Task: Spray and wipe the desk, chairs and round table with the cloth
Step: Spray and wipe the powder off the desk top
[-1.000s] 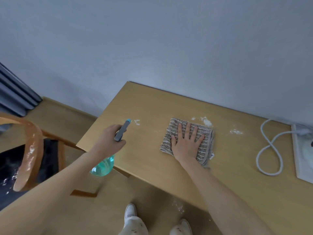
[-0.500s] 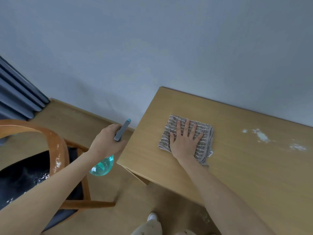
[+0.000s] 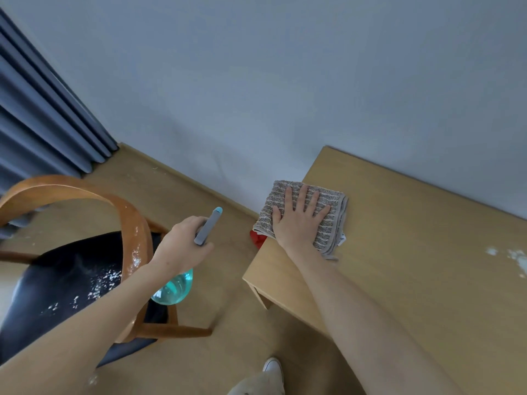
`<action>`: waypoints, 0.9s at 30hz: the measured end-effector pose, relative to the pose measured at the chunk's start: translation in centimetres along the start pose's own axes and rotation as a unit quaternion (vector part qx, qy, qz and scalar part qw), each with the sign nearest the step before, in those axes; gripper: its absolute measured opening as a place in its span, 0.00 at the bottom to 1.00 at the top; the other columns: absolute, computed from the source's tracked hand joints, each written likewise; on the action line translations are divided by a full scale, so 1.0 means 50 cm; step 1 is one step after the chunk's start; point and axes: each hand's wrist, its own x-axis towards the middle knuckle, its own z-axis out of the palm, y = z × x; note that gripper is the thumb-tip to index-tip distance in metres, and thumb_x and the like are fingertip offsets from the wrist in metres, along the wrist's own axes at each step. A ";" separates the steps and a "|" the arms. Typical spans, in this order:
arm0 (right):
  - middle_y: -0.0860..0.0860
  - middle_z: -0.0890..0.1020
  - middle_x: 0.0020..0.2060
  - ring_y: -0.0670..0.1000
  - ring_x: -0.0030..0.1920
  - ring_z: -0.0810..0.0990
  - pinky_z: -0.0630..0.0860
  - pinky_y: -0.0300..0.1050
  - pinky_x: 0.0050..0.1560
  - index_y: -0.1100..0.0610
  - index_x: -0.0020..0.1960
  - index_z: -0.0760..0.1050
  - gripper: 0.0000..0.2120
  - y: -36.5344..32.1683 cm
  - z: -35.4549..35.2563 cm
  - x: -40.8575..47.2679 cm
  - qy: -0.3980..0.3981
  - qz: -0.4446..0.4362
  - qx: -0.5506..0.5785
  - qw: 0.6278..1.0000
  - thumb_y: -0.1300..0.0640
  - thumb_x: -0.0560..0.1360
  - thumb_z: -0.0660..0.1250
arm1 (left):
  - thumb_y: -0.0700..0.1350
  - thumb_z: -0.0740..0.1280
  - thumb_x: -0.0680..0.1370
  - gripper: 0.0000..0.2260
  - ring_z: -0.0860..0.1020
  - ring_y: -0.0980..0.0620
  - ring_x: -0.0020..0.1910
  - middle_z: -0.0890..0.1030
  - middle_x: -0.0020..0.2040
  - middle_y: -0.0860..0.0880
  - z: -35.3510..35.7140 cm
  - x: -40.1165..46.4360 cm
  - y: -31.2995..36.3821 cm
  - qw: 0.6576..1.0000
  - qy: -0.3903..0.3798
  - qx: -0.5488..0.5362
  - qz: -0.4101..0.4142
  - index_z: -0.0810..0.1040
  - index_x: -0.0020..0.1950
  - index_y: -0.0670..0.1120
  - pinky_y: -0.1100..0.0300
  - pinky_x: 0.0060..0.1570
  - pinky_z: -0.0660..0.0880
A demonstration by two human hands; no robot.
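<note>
The right hand (image 3: 299,220) lies flat on the cloth (image 3: 330,212), fingers straight and slightly spread, pressing the folded striped fabric against the desk (image 3: 413,252). The cloth sits at the desk's left end, near the corner by the wall, and its left edge hangs just past the desk's rim. A small red thing (image 3: 258,239) shows below that overhanging edge; what it is cannot be told.

The left hand (image 3: 179,246) grips the spray bottle (image 3: 174,289) out over the floor, between the chair (image 3: 85,252) and the desk. Its fingers curl round the neck of the bottle, with the grey trigger head and its teal tip pointing up and away from the person; the teal body hangs below the wrist.

The chair stands to the left, its curved wooden back glossy with wet streaks and its dark seat speckled with white droplets. More white flecks (image 3: 513,256) lie on the desk near the right edge of the view, well apart from the cloth. Blue curtains (image 3: 37,124) hang in the left corner, and a white shoe (image 3: 272,367) shows on the floor below.
</note>
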 end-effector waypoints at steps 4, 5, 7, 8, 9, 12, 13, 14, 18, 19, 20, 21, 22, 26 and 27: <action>0.56 0.38 0.76 0.62 0.75 0.36 0.36 0.70 0.69 0.50 0.78 0.38 0.29 0.008 -0.001 0.002 0.000 -0.007 0.001 1.000 0.40 0.80 0.40 | 0.38 0.68 0.72 0.12 0.77 0.47 0.43 0.77 0.44 0.49 0.003 -0.010 0.002 1.000 -0.007 0.012 -0.001 0.76 0.55 0.44 0.45 0.49 0.77; 0.55 0.38 0.76 0.62 0.75 0.36 0.36 0.69 0.70 0.49 0.78 0.38 0.29 0.014 -0.003 -0.001 0.002 -0.014 0.007 1.000 0.40 0.80 0.40 | 0.38 0.68 0.72 0.13 0.77 0.48 0.42 0.77 0.44 0.50 0.004 -0.011 0.009 1.000 -0.008 0.015 0.004 0.76 0.56 0.45 0.46 0.49 0.77; 0.53 0.38 0.76 0.59 0.76 0.35 0.35 0.67 0.71 0.48 0.77 0.38 0.29 0.033 -0.007 -0.013 0.007 -0.030 0.020 0.999 0.39 0.81 0.40 | 0.38 0.68 0.73 0.14 0.76 0.49 0.41 0.76 0.42 0.52 0.006 -0.012 0.030 1.000 -0.005 0.019 0.019 0.75 0.57 0.46 0.47 0.48 0.77; 0.52 0.38 0.77 0.57 0.76 0.35 0.35 0.66 0.72 0.47 0.77 0.38 0.28 0.046 -0.008 -0.021 0.011 -0.034 0.023 0.999 0.39 0.81 0.40 | 0.38 0.68 0.73 0.13 0.76 0.48 0.40 0.76 0.42 0.51 0.008 -0.011 0.043 0.999 -0.003 0.020 0.028 0.76 0.56 0.46 0.47 0.48 0.77; 0.51 0.39 0.77 0.56 0.76 0.36 0.35 0.65 0.72 0.46 0.77 0.39 0.28 0.062 -0.009 -0.031 0.016 -0.034 0.024 0.999 0.39 0.81 0.40 | 0.37 0.68 0.73 0.13 0.75 0.48 0.40 0.75 0.41 0.50 0.011 -0.011 0.057 0.999 0.000 0.022 0.037 0.76 0.56 0.45 0.47 0.47 0.77; 0.50 0.40 0.77 0.55 0.76 0.36 0.34 0.64 0.72 0.45 0.77 0.39 0.28 0.127 -0.012 -0.062 0.025 -0.019 0.021 0.999 0.39 0.80 0.40 | 0.37 0.68 0.73 0.12 0.73 0.51 0.36 0.74 0.37 0.51 0.028 -0.013 0.104 0.998 0.002 0.019 0.060 0.75 0.55 0.45 0.50 0.44 0.77; 0.50 0.40 0.77 0.55 0.76 0.37 0.34 0.64 0.72 0.45 0.77 0.39 0.28 0.153 -0.014 -0.073 0.027 -0.012 0.020 0.999 0.39 0.80 0.40 | 0.37 0.68 0.73 0.12 0.73 0.52 0.35 0.74 0.37 0.51 0.037 -0.016 0.121 0.998 -0.002 0.017 0.068 0.75 0.56 0.44 0.51 0.44 0.77; 0.50 0.40 0.77 0.54 0.76 0.37 0.34 0.64 0.72 0.45 0.77 0.39 0.28 0.179 -0.016 -0.085 0.029 -0.005 0.020 0.999 0.39 0.80 0.40 | 0.37 0.68 0.73 0.13 0.73 0.52 0.35 0.74 0.37 0.52 0.048 -0.020 0.140 0.997 -0.007 0.017 0.076 0.75 0.56 0.44 0.51 0.44 0.77; 0.50 0.39 0.77 0.54 0.76 0.36 0.35 0.63 0.72 0.44 0.77 0.37 0.27 0.291 -0.026 -0.143 0.030 0.028 0.020 0.999 0.39 0.80 0.39 | 0.36 0.68 0.71 0.09 0.75 0.46 0.35 0.75 0.36 0.49 0.095 -0.047 0.223 0.994 -0.025 0.016 0.107 0.76 0.51 0.42 0.47 0.43 0.78; 0.50 0.38 0.77 0.54 0.76 0.36 0.34 0.63 0.72 0.44 0.76 0.37 0.27 0.323 -0.029 -0.159 0.030 0.037 0.019 0.999 0.39 0.80 0.39 | 0.35 0.68 0.71 0.09 0.75 0.46 0.35 0.75 0.36 0.50 0.107 -0.053 0.244 0.993 -0.030 0.015 0.113 0.76 0.50 0.43 0.46 0.44 0.78; 0.50 0.38 0.77 0.54 0.76 0.36 0.34 0.63 0.72 0.44 0.76 0.37 0.27 0.356 -0.032 -0.176 0.030 0.045 0.017 0.998 0.39 0.80 0.39 | 0.35 0.68 0.71 0.10 0.76 0.46 0.34 0.74 0.35 0.51 0.120 -0.059 0.266 0.992 -0.035 0.014 0.118 0.77 0.50 0.44 0.46 0.44 0.78; 0.50 0.38 0.77 0.54 0.76 0.36 0.34 0.63 0.72 0.44 0.76 0.37 0.28 0.391 -0.035 -0.193 0.030 0.052 0.016 0.998 0.39 0.80 0.39 | 0.34 0.68 0.70 0.11 0.76 0.46 0.34 0.74 0.34 0.52 0.134 -0.066 0.289 0.992 -0.038 0.012 0.123 0.77 0.51 0.44 0.46 0.44 0.78; 0.49 0.38 0.76 0.54 0.76 0.35 0.34 0.63 0.72 0.44 0.76 0.37 0.28 0.426 -0.037 -0.211 0.030 0.058 0.014 0.998 0.38 0.80 0.40 | 0.34 0.68 0.70 0.11 0.76 0.46 0.34 0.74 0.34 0.53 0.149 -0.072 0.314 0.991 -0.041 0.009 0.128 0.77 0.51 0.45 0.46 0.44 0.78; 0.49 0.39 0.77 0.53 0.76 0.35 0.33 0.62 0.72 0.44 0.77 0.38 0.28 0.554 -0.043 -0.277 0.042 0.082 0.016 0.996 0.38 0.80 0.41 | 0.33 0.67 0.70 0.12 0.74 0.53 0.34 0.72 0.35 0.57 0.223 -0.107 0.425 0.983 -0.064 0.013 0.170 0.78 0.51 0.43 0.52 0.43 0.75; 0.49 0.39 0.76 0.53 0.76 0.36 0.32 0.62 0.72 0.44 0.76 0.38 0.28 0.582 -0.045 -0.291 0.044 0.087 0.017 0.995 0.38 0.80 0.40 | 0.33 0.67 0.70 0.12 0.73 0.55 0.34 0.72 0.35 0.58 0.242 -0.118 0.455 0.981 -0.070 0.012 0.182 0.78 0.52 0.44 0.53 0.42 0.74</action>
